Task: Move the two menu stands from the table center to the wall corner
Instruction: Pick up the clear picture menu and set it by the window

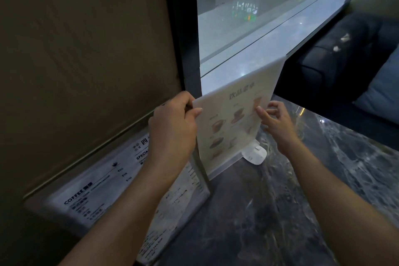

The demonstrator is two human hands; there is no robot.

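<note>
A white drinks menu stand (233,119) with coffee pictures stands upright on the dark marble table (280,211), near the corner where the brown wall meets the window. My left hand (172,127) pinches its upper left edge. My right hand (275,121) hovers at its right edge with fingers apart, fingertips near the sheet. A second menu stand (179,198), clear acrylic with printed text, stands along the wall under my left forearm. Its print mirrors in the shiny wall base.
The brown wall panel (86,60) fills the left side. A dark window frame (185,39) and glass window (259,17) lie behind the stands. A dark sofa (345,54) with a blue cushion (382,90) sits beyond the table at right.
</note>
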